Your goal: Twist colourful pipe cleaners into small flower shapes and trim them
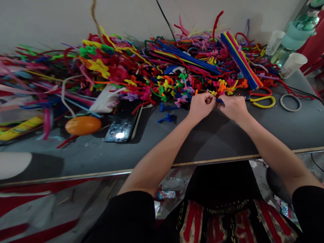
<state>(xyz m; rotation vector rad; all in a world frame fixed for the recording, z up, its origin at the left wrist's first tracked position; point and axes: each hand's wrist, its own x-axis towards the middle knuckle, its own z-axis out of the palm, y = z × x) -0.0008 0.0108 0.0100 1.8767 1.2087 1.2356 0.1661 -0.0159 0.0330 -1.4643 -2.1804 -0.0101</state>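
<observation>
Both hands meet over the near side of the pile. A short bit of blue pipe cleaner (pixel 219 100) shows between the fingertips, and most of it is hidden. My left hand (pixel 201 106) has its thumb and fingers closed in a pinch at the left end of it. From the other side, my right hand (pixel 234 107) grips it with curled fingers. Left of my hands, a twisted blue pipe cleaner piece (pixel 167 118) lies on the grey table (pixel 202 141). Small multicoloured pipe cleaner flowers (pixel 181 87) are heaped just behind my hands.
Scissors with yellow and red handles (pixel 263 102) and a grey tape ring (pixel 290 102) lie right of my hands. A phone (pixel 123 123) and an orange fruit (pixel 83 125) are at left. Pipe cleaner bundles (pixel 241 60) top the pile. Paper cups (pixel 293 64) stand far right.
</observation>
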